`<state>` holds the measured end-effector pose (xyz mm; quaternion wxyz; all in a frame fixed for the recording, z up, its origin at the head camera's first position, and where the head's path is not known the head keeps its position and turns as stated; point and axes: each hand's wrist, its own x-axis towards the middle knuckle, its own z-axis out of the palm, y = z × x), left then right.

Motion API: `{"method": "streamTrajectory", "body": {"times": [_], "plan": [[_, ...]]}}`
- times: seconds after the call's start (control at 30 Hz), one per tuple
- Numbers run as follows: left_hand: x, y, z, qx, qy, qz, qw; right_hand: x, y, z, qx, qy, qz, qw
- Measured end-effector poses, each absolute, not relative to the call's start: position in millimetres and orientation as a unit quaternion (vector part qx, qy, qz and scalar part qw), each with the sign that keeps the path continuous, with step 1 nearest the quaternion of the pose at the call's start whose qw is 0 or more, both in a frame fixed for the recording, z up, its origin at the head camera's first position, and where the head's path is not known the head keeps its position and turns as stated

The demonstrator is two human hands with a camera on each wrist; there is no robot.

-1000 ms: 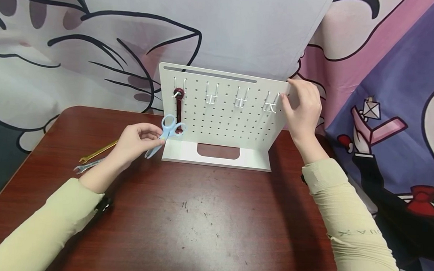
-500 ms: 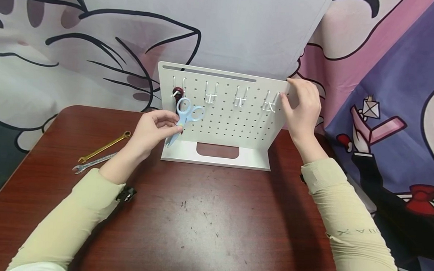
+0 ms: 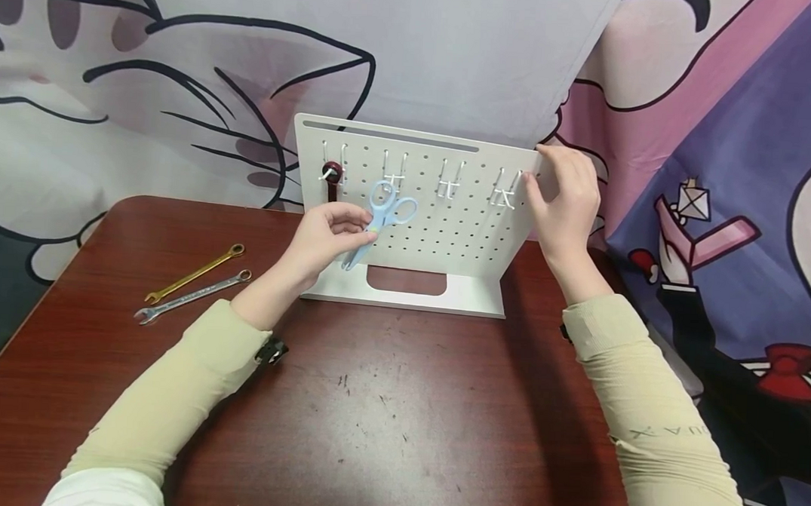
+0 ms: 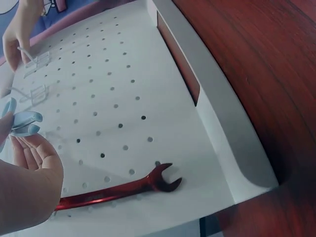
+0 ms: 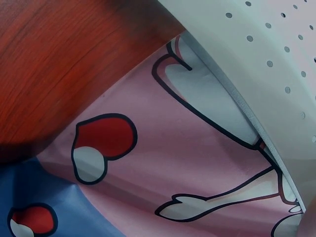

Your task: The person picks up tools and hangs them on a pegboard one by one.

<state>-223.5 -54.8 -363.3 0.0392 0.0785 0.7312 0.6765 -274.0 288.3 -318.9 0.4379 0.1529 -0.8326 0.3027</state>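
Observation:
My left hand (image 3: 334, 233) pinches light blue scissors (image 3: 380, 214) between thumb and fingers, handle loops up and blades pointing down. The scissors are in front of the white pegboard (image 3: 440, 232), with their loops overlapping the second hook (image 3: 394, 178) in the head view. My right hand (image 3: 565, 201) grips the pegboard's upper right edge. A red wrench (image 4: 118, 192) hangs from the leftmost hook, partly hidden behind my left hand in the head view. Two more white hooks, the third (image 3: 449, 187) and the rightmost (image 3: 504, 196), carry nothing.
A gold wrench (image 3: 194, 274) and a silver wrench (image 3: 193, 296) lie side by side on the brown table (image 3: 385, 403), left of the pegboard. A cartoon-printed cloth (image 3: 455, 59) hangs behind and to the right.
My left hand has carried the scissors up and right, from the pegboard's left edge to below the second hook. The silver wrench has come into full view. My right hand has stayed put.

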Motion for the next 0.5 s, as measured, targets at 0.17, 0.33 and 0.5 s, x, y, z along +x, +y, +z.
{"method": "streamTrajectory", "body": {"times": [0.17,0.33,0.5], "plan": [[-231,-49,-368,0.055,0.722,0.688,0.051,-273,288,-319,0.151,-0.834,0.302,0.437],[-235,-44,-372,0.036,0.702,0.709,0.055,-274,288,-320,0.15,-0.834,0.302,0.436],[-240,-40,-376,0.021,0.681,0.73,0.048,-274,288,-320,0.152,-0.832,0.303,0.439]]}}
